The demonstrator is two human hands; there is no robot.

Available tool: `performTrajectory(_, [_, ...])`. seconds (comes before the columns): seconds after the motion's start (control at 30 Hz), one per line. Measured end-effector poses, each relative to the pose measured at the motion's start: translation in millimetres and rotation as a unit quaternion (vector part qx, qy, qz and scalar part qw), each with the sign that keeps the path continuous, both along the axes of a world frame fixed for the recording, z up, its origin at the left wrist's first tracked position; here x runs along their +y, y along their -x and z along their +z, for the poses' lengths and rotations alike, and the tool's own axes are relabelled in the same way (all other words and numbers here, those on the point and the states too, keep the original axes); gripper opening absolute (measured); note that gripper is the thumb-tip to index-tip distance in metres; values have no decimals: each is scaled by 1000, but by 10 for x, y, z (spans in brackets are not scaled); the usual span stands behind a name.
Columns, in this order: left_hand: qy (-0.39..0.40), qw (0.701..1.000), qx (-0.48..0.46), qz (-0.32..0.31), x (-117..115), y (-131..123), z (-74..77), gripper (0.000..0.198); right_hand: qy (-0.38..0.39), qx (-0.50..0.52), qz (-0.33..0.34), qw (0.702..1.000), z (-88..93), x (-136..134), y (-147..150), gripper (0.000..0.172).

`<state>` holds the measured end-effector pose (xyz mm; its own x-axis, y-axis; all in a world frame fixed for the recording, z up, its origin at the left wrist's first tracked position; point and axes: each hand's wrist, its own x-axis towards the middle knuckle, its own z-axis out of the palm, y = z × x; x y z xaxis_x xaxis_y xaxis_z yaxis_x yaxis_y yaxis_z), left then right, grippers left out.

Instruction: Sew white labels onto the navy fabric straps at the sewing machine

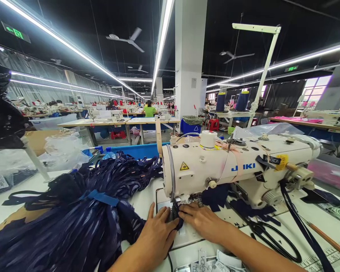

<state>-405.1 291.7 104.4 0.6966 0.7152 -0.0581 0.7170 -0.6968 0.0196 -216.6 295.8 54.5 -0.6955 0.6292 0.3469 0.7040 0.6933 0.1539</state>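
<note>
One large bundle of navy strips [82, 215] lies on the table [143, 202] at my far left, tied round with a blue band [102, 197]. I cannot tell whether these strips are sewn or waiting, so I can only judge progress from the needle area.

1. Left hand [155, 236]: it lies flat, palm down, fingers extended and close together. The fingertips press on a small navy piece [175, 219]. The hand does not close round anything.
2. Navy piece: it sits on the machine bed directly under the needle, between my two hands.
3. Right hand [204, 223]: it also lies flat, fingers pointing left. The tips rest on the same piece, just beside the left fingertips. There is no clamped grip.
4. Sewing machine [238, 166]: its head stands over both hands.
5. Scissors [272, 238]: they lie on the table to the right, apart from both hands.

Judgement: one piece is in work at the needle. I see no separate finished stack, so I cannot say how much is done.
</note>
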Motion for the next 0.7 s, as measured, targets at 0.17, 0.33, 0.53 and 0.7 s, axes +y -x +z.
performTrajectory(0.17, [-21,999,-40,25,27,-28,-98,36,25,3,-10,1000,-12,41,-2,40])
performTrajectory(0.33, [-19,998,-48,40,19,-51,-92,35,56,5,-22,998,1,21,-4,42])
performTrajectory(0.53, [-21,997,-46,55,-1,-90,-98,35,94,6,-41,995,11,17,-6,49])
performTrajectory(0.7, [-35,996,-51,64,15,-127,-126,36,106,13,-55,993,-38,36,-6,51])
